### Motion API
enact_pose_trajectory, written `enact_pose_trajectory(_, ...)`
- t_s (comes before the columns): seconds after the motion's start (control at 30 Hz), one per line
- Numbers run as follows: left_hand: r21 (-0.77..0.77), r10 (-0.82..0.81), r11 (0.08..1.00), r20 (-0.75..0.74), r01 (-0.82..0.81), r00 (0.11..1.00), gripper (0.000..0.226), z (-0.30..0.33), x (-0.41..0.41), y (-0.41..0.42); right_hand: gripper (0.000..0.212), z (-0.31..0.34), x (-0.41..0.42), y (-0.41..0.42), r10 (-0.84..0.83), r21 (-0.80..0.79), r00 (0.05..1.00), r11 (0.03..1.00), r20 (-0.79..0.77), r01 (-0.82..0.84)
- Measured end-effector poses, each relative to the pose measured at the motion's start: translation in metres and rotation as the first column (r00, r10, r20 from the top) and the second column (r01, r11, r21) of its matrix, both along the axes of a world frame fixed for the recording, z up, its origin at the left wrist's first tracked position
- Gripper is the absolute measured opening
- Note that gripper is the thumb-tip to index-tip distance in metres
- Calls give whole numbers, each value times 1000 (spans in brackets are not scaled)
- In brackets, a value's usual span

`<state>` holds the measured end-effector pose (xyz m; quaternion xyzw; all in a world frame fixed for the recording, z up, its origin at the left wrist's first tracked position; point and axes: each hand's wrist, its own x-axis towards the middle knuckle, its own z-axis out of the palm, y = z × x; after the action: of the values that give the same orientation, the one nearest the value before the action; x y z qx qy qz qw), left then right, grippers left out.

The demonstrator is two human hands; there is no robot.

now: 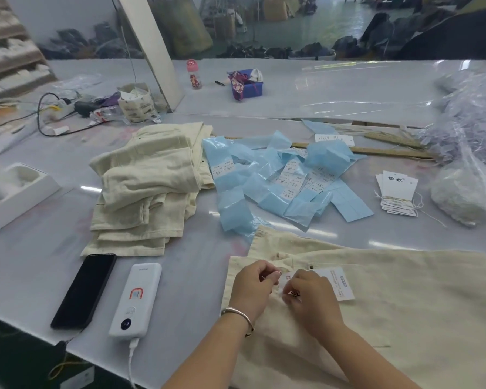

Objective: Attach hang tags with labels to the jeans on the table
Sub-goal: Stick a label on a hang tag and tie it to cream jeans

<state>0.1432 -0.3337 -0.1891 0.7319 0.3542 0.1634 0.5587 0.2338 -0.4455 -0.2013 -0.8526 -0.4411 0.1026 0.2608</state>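
Note:
Cream jeans (404, 299) lie spread across the near right of the table, waistband toward the middle. A white hang tag (337, 282) rests on them near the metal button. My left hand (254, 284) pinches what looks like the tag's thin string at the waistband. My right hand (309, 297) pinches a small dark fastener just below the tag's left end. Further jeans sit folded in a stack (149, 186) at the centre left. A bundle of spare hang tags (399, 192) lies at the right, and blue sheets with label stickers (286, 178) are scattered mid-table.
A black phone (84, 290) and a white power bank (136, 299) with its cable lie near the left front edge. A white tray (20, 192) sits at the left, clear plastic bags (472, 136) pile up at the right, wooden rulers (376, 151) behind the sheets.

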Motion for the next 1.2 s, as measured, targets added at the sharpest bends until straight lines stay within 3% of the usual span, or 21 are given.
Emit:
enact_pose_trajectory(0.2,47,16,999,-19,-15,1000,11,-1,-2,0,17,-3,0,16,67,-210,986,977,154,-34)
enact_pose_trajectory(0.33,58,11,998,-46,-8,999,16,1,-1,1,19,1,2,25,101,-269,975,962,199,-44)
enact_pose_trajectory(0.43,53,2,999,-47,0,999,16,3,-1,2,18,4,7,25,16,-186,999,982,51,-7)
enact_pose_trajectory(0.57,41,-3,999,-45,5,999,21,7,1,4,23,11,10,21,-64,73,961,994,-269,87)
enact_pose_trajectory(0.67,50,-25,998,-52,28,998,21,9,2,8,28,18,11,20,-42,196,868,968,-494,158)
enact_pose_trajectory(0.77,65,-61,996,-66,66,996,21,11,2,9,26,21,15,16,0,245,704,937,-710,247)
enact_pose_trajectory(0.93,108,-69,991,-64,76,996,25,10,3,8,17,27,17,12,63,245,590,940,-805,235)
enact_pose_trajectory(1.2,158,-101,980,-143,124,985,25,14,5,7,7,31,24,9,141,251,598,962,-789,106)
